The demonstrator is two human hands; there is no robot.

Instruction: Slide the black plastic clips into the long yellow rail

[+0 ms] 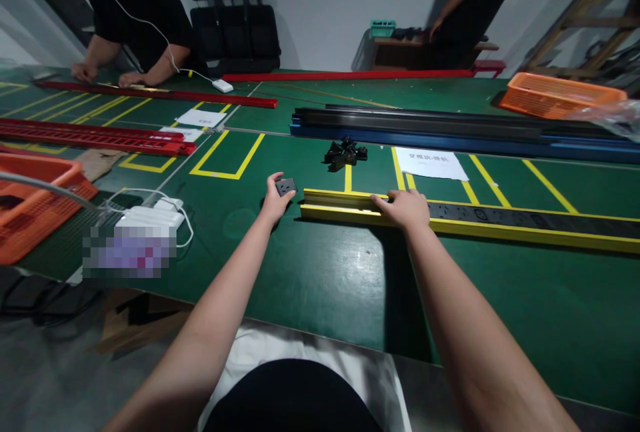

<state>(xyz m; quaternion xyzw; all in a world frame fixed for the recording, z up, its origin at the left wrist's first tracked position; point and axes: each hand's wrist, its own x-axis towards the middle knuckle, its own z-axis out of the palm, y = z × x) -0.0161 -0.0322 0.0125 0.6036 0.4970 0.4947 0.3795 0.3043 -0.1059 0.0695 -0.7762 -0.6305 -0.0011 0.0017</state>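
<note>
Your forearms [223, 292] cross the counter [310, 272]; your left hand [276, 200] pinches a black socket block [287, 187] just beyond the nearer, left end of the yellow rail [480, 230], which runs left to right. Your right hand [407, 207] rests over it, grip hard to tell.

From close above, the head-worn camera looks forward and down across the green table [320, 272].
</note>
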